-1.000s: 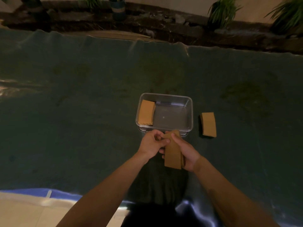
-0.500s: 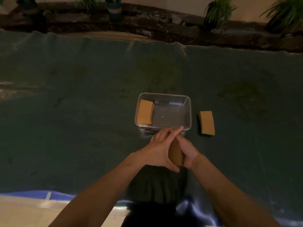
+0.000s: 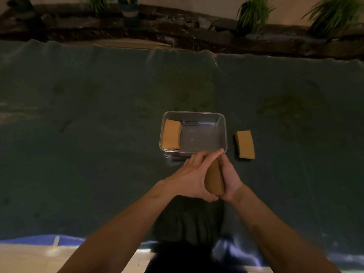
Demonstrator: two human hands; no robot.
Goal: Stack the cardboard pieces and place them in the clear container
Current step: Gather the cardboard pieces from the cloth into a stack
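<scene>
Left hand point(image 3: 192, 177) and right hand point(image 3: 229, 179) pressed flat together, sandwiching the held cardboard stack point(image 3: 214, 179) on edge between the palms, just near of the clear container point(image 3: 223, 131). Same clasp as half a second ago; a second ago the fingers only pinched the stack's far end, its face showing. Cardboard stack in container point(image 3: 171, 134) stays against the left wall. Loose cardboard stack point(image 3: 244, 144) unmoved on the dark sheet point(image 3: 98, 115), right of the container.
</scene>
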